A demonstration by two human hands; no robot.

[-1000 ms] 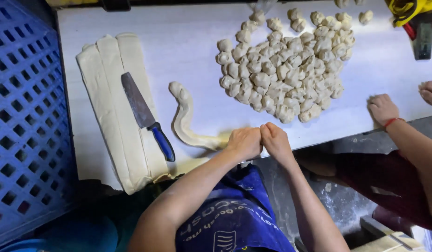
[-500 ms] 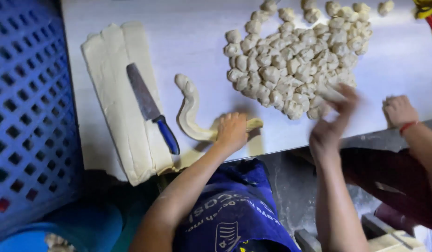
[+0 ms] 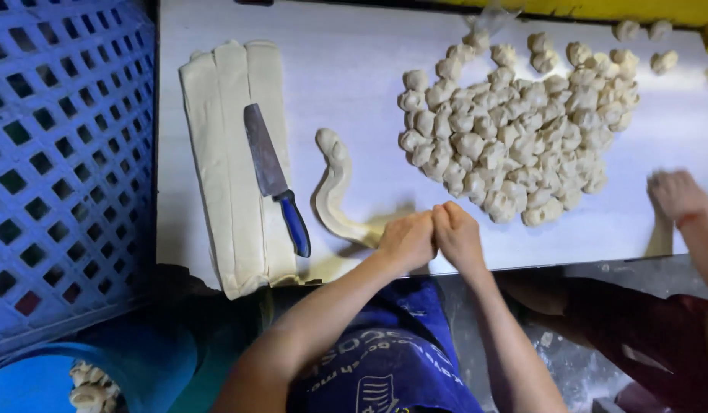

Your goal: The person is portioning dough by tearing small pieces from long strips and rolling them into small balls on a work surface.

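Left hand point(image 3: 406, 240) and right hand point(image 3: 458, 235) are pressed together, both clamped on the near end of a dough rope point(image 3: 332, 190) at the table point(image 3: 354, 69) edge. Beyond lie a blue-handled knife point(image 3: 276, 178) on folded dough sheets point(image 3: 231, 160) and a heap of dough pieces point(image 3: 514, 126).

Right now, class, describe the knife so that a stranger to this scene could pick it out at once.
Start at the white table and find the flat slab of folded dough at its left end, beside the blue crate. The knife lies across the slab's right edge, blade pointing away from the person. Its grey blade and blue handle make it the only non-dough thing there.
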